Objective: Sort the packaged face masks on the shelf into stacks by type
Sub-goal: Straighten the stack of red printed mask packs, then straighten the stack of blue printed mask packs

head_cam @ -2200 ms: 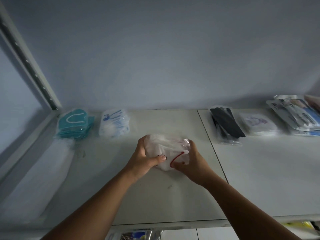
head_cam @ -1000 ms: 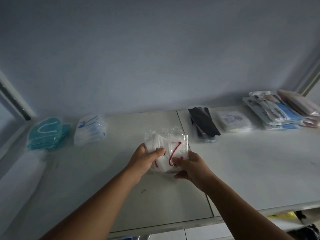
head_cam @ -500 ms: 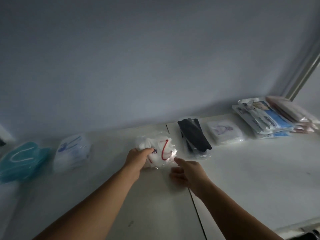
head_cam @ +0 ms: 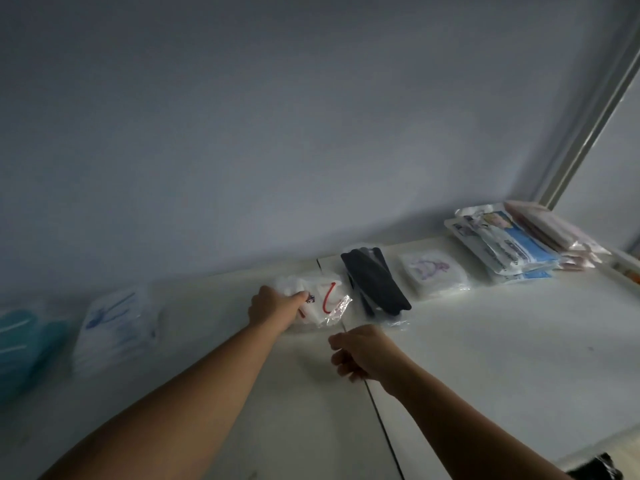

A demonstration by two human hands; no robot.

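Clear plastic wraps the white mask pack with the red loop, which sits low over the white shelf, close to the back wall and just left of the seam between two panels. Whether it rests flat or is lifted a touch, I cannot tell. The left hand grips its left edge, thumb on top and fingers curled round the wrapper. The right hand hangs nearer to the person, apart from the pack, with its fingers loosely curled and holding nothing.

Just right of the held pack lies a stack of black masks in clear wrap. Beyond it is a white pack with a purple print, then a heap of blue-and-white packets, with pinkish packets against them in the far right corner. Off to the left sits a white stack with blue markings, blurred, and at the left edge a teal stack, blurred too.
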